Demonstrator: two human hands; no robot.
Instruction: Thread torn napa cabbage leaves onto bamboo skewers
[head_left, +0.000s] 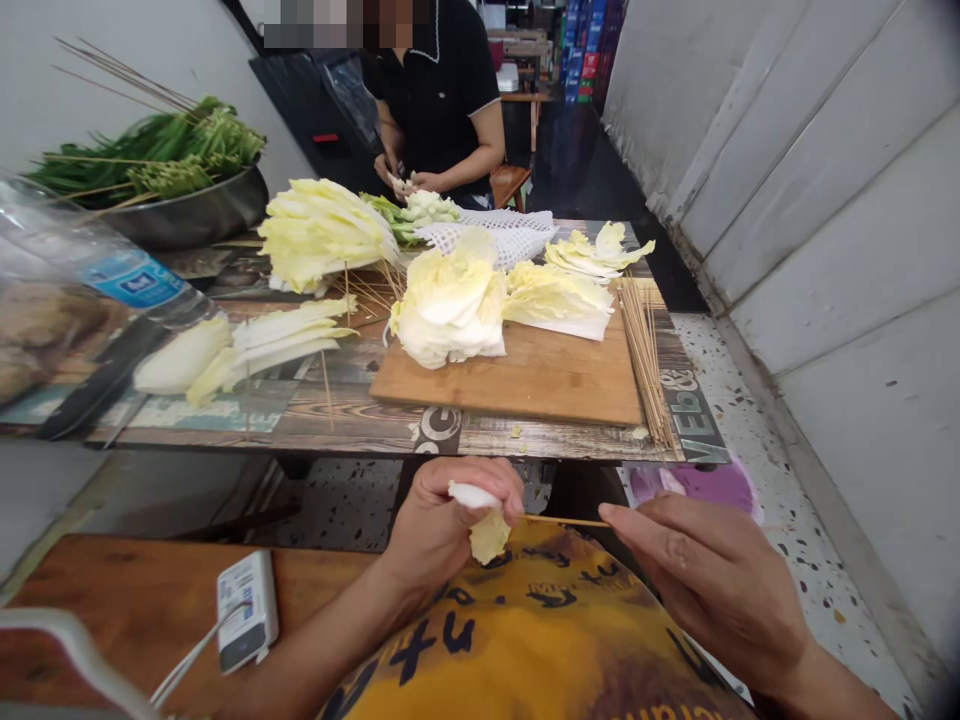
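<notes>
Your left hand (pixel 450 530) is clamped on a small piece of pale yellow napa cabbage leaf (pixel 489 535), with its white end pinched under your fingers (pixel 480 480) and its frilled end hanging below. Your right hand (pixel 709 570) holds a thin wooden skewer (pixel 570 521) with its fingers (pixel 637 520) pressed together on it. The skewer runs almost level towards your left hand and ends at the leaf, though your fingers probably hide whether it has gone in.

Both hands are held just off the near edge of the wood-print counter (pixel 330 432), above a yellow printed cloth (pixel 525 640). On the counter, a rectangular wooden cutting board (pixel 540 375) carries pale cabbage pieces (pixel 450 300), and a bundle of thin wooden skewers (pixel 643 350) lies along its right edge. Toward the far left corner sits a steel basin of long green chives (pixel 187 205). Past the far edge, a person in a black shirt (pixel 435 100) holds pale cabbage in both hands.
</notes>
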